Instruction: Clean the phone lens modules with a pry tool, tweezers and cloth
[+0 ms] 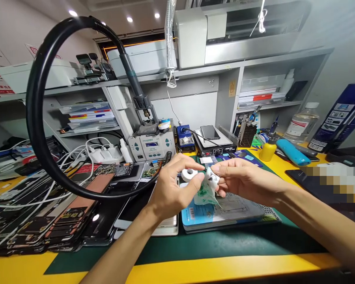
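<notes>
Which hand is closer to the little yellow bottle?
Right. The right hand is nearer the camera than the yellow bottle and to its left; the left hand is farther off, well to the left of both.

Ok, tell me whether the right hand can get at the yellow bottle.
Probably yes: the yellow bottle stands beyond the right hand, with nothing tall visible between, though that hand is pinching the green-stained white sheet.

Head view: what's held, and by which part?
The right hand pinches a stained white sheet near its upper right edge; whether the left hand grips it too is unclear.
</notes>
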Available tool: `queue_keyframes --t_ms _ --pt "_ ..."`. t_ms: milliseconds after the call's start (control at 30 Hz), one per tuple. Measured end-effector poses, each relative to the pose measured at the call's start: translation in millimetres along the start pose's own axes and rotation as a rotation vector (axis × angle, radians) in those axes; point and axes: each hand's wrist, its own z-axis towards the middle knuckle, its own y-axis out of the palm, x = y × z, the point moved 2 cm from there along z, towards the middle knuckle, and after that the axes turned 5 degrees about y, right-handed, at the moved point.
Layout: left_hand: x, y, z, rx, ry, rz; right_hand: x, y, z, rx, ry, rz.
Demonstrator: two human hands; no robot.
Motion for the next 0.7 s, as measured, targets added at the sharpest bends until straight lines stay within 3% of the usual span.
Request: queue_keyframes --t_ms 133,367,700 --pt "5.2 5.7 -1.2 -0.033 0.162 0.088 0.0 2.1 -1.6 0.010 0.002 0.015" --pt "1.1 9.7 -3.1 -0.093 0.266 0.203 0.7 1.4 -0.1 0.053 0.041 0.006" --pt "6.4 9.4 -4.2 -0.053 0.273 0.203 1.0 -0.4 -1.9 0.030 0.016 0.013"
